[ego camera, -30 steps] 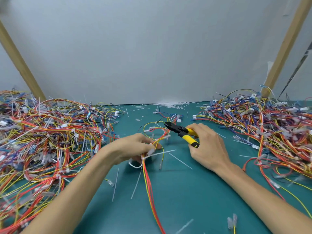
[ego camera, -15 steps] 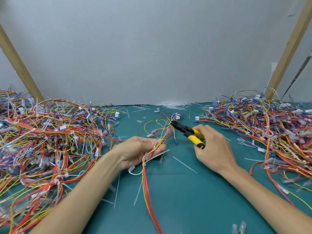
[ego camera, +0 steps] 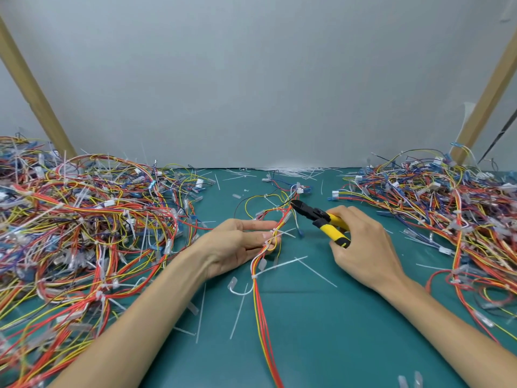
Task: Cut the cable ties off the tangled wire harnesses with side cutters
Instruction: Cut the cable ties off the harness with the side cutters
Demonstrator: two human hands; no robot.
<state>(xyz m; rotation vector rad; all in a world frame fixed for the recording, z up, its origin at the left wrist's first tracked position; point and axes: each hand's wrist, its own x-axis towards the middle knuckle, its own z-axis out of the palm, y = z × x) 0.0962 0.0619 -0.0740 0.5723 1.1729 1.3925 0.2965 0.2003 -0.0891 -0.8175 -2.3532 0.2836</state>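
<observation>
From the head view, we see a green tabletop (ego camera: 321, 331) with one wire harness (ego camera: 264, 317) of red, yellow and white wires running up its middle from the near edge. The left hand (ego camera: 237, 247) lies on its side beside the harness, its fingers (ego camera: 257, 224) stretched nearly straight, their tips touching the wires rather than curling round them. A white cable tie (ego camera: 254, 276) binds the harness just below that hand, its long tail pointing right.

The right hand (ego camera: 363, 247) grips the yellow handles of the side cutters (ego camera: 331, 228), fingers curled round them. The black head of the cutters points left and away, its tip touching the harness just past the left fingertips; we cannot tell how far apart the jaws stand.

A big left pile (ego camera: 84, 233) of tangled harnesses sits on the tabletop's left side, and a right pile (ego camera: 447, 214) on the other. Cut tie scraps (ego camera: 316, 271) lie scattered between them. Behind are a grey wall (ego camera: 251, 79) and two leaning wooden struts (ego camera: 33, 88).
</observation>
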